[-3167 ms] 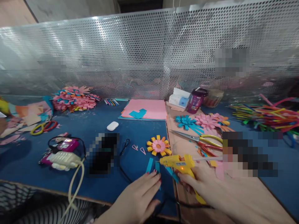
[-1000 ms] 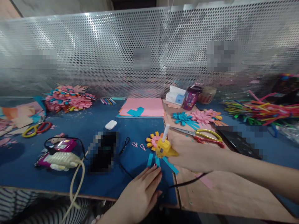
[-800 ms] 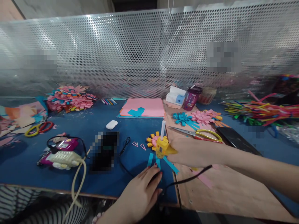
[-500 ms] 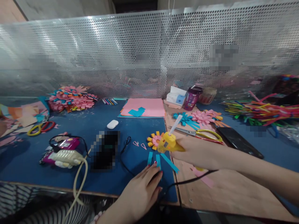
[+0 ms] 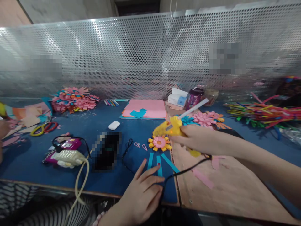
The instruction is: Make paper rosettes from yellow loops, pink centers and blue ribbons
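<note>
My right hand (image 5: 195, 138) is closed round a yellow hot glue gun (image 5: 167, 128), a clear glue stick (image 5: 195, 107) jutting from its back end. The gun's nozzle end is just above a pink and orange paper flower (image 5: 160, 142) lying on the table. My left hand (image 5: 144, 191) is spread with fingers apart at the near ends of several blue paper strips (image 5: 159, 166); whether a fingertip presses the middle strip I cannot tell. Two small pink paper loops (image 5: 144, 147) lie left of the flower. The gun's black cord (image 5: 188, 169) runs beneath my right arm toward my left hand.
Left are a power strip (image 5: 69, 158), a phone (image 5: 107, 150), a white earbud case (image 5: 114, 125) and scissors (image 5: 44, 129). Behind lie pink sheets (image 5: 145, 106) and a heap of paper flowers (image 5: 74, 100). Coloured strips (image 5: 263, 111) lie right. Another person's hand (image 5: 3, 131) shows at the left edge.
The glue gun has turned and tilted, its nozzle end now pointing left, its stick leaning right. My left hand has drawn back slightly and spread its fingers. Another hand has come further into view at left.
</note>
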The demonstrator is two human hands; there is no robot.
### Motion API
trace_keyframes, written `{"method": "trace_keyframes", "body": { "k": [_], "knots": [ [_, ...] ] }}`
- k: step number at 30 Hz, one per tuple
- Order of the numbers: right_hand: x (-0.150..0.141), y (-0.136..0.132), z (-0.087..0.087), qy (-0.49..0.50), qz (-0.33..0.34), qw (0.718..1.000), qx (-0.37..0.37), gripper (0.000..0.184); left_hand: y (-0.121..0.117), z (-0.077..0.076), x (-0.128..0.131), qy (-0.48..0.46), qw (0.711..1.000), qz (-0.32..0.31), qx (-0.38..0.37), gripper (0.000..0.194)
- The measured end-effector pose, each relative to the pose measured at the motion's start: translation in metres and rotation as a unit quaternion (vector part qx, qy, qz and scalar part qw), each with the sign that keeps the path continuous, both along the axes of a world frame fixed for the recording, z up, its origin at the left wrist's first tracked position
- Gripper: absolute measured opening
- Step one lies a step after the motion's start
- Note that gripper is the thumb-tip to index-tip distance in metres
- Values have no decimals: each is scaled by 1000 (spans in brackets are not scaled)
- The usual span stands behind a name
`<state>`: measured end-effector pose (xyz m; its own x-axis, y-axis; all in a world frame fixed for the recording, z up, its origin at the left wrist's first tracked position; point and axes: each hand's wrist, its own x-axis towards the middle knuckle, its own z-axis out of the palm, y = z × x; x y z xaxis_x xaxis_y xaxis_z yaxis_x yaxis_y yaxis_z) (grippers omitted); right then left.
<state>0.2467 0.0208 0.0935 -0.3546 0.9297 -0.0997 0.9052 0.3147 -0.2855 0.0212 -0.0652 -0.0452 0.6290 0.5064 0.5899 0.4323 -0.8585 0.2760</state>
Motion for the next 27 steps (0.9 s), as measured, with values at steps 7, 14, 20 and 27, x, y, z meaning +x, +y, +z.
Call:
{"method": "trace_keyframes", "body": {
  "k": [7, 14, 20, 27],
  "knots": [
    [-31, 70, 21, 232, -16, 968, 94, 43, 16, 36, -35, -62, 979, 193, -1, 23],
    [-98, 131, 6, 583, 36, 807, -86, 21, 124, 96, -90, 64, 816, 552, 158, 32],
    [-155, 136, -32, 652, -18, 717, -244, 17, 178, 97, -68, 33, 892, 449, 43, 36],
    [-168, 151, -59, 613, -33, 739, -280, 17, 192, 84, -57, 36, 912, 389, -122, 37]
  ]
}}
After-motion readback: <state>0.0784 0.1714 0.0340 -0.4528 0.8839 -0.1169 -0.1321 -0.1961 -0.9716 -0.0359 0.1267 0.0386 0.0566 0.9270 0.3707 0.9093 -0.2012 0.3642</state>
